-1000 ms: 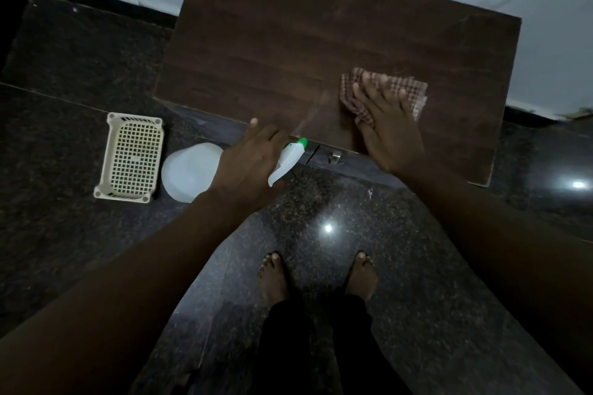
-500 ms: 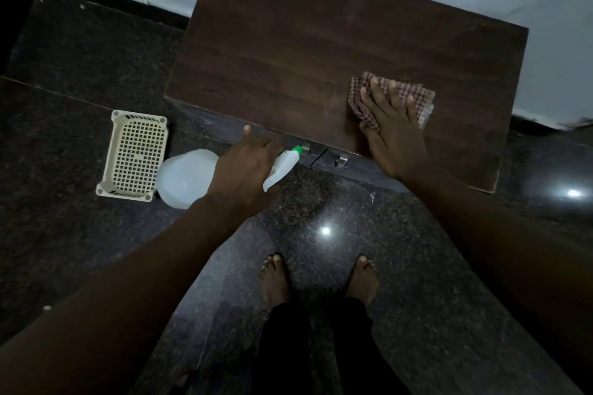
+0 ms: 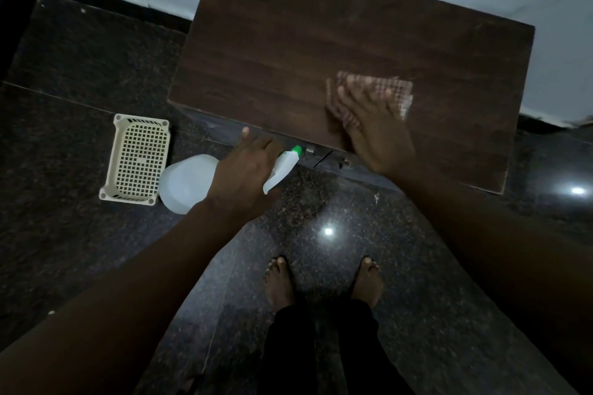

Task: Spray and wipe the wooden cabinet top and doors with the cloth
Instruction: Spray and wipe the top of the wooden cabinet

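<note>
Both bare forearms are extended forward from the lower corners. The left hand (image 3: 247, 170) is curled closed in a grip, knuckles up, thumb pointed toward 12 o'clock. The right hand (image 3: 375, 131) is laid flat, palm down, fingers (image 3: 348, 96) spread toward 11 o'clock and motion-blurred. Two bare feet (image 3: 279, 282) are planted at 6 o'clock.

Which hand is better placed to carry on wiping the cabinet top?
The right hand: it lies flat on the checked cloth on the cabinet top. The left hand grips the spray bottle.
</note>
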Motion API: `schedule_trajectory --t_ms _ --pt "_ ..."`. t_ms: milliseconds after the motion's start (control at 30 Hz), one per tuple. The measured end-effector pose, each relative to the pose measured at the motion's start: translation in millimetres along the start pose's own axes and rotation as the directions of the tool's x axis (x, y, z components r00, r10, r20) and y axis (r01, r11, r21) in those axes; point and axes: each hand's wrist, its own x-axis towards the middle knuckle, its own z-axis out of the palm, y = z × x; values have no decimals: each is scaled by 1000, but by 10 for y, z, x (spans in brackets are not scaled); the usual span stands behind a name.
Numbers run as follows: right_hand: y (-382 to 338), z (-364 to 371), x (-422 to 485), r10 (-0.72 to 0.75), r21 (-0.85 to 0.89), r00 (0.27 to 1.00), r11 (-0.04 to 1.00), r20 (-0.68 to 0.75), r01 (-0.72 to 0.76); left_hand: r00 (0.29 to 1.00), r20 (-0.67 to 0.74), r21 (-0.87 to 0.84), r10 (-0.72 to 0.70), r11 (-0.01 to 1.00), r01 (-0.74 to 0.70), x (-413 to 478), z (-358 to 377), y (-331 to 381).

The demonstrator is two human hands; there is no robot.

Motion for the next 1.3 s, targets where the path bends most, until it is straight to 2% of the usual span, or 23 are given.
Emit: schedule_trajectory --t_ms 67,133,267,333,400,500,600,667,800,867,1033,1167,1233,1300 --pt "33 -63 117 126 23 991 992 -35 -125 1000 4 -17 5 1000 -5 26 -2 1" --pt "-50 -62 117 135 7 990 991 -29 -135 1000 6 -16 -2 1000 2 64 -21 21" --pt "-207 96 -217 -174 -108 982 977 79 182 999 -35 -13 38 999 -39 144 -57 77" --pt "-120 125 -360 -256 -149 960 951 118 272 997 -59 -8 58 998 -58 194 -84 120" --pt "49 75 -415 -205 -102 973 971 105 216 996 -65 2 63 998 -63 241 -88 156" --pt "335 -63 -402 38 -14 999 999 0 -38 997 -41 20 71 997 -70 331 -72 192" --pt "435 -158 -339 237 29 969 971 -67 -235 994 -58 43 96 995 -93 416 -65 265" --pt "354 -131 -362 218 8 975 976 -49 -218 991 -63 48 114 993 -111 473 -49 319" --pt "310 0 -632 -102 -132 992 985 73 111 995 -21 59 98 994 -96 562 -2 444" --pt "455 -39 -670 -160 -141 982 975 104 174 996 11 51 89 995 -89 614 6 526" --pt "858 -280 -520 56 -60 998 997 15 -55 994 6 80 113 990 -113 761 8 684" --pt "1036 -388 -437 231 23 972 973 -53 -230 994 18 92 108 990 -109 880 38 790" --pt "961 -348 -465 221 7 974 975 -55 -221 993 21 85 116 989 -118 947 60 828" --pt "849 -252 -580 80 -54 997 995 2 -80 992 10 70 126 989 -127 1015 75 873"
